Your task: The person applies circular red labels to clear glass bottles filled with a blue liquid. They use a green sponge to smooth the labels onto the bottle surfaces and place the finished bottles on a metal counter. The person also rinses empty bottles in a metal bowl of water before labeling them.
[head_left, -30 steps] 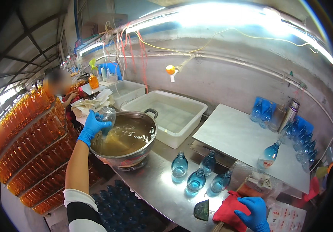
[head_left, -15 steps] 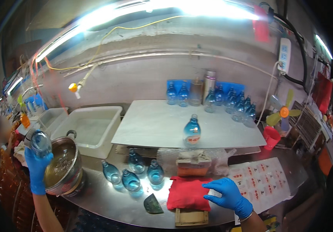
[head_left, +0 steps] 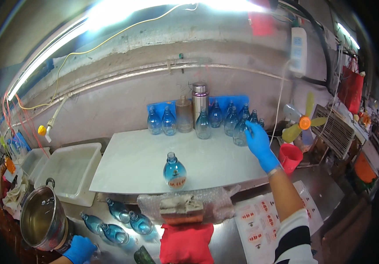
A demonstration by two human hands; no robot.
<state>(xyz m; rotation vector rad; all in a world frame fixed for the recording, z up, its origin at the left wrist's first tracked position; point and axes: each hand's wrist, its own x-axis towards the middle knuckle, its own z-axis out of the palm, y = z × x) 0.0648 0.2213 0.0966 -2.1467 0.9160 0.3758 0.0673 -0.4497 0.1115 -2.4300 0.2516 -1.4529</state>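
My right hand (head_left: 261, 145), in a blue glove, reaches over the white board. Its fingers close on the upper part of a blue glass bottle (head_left: 239, 135), at the near edge of a bottle group. My left hand (head_left: 80, 250), also gloved, is low beside the steel pot (head_left: 44, 218), its fingers curled. Something glassy shows at its fingertips, but the frame's edge cuts it off. One blue bottle with a red-lettered label (head_left: 175, 171) stands alone on the board. Several blue bottles (head_left: 114, 233) lie tilted on the metal table, left of a red cloth pad (head_left: 186, 244).
A sheet of printed labels (head_left: 260, 220) lies on the right. Beyond it are a red cup (head_left: 290, 158) and a small fan (head_left: 304, 122). A white tub (head_left: 73, 171) stands left of the board (head_left: 132, 154); a steel flask (head_left: 200, 99) stands at the wall. A dark green scraper (head_left: 143, 255) lies near.
My right hand has moved from the red pad up to the rear bottles. My left hand, which held a bottle above the pot, has dropped beside it. The view has shifted right.
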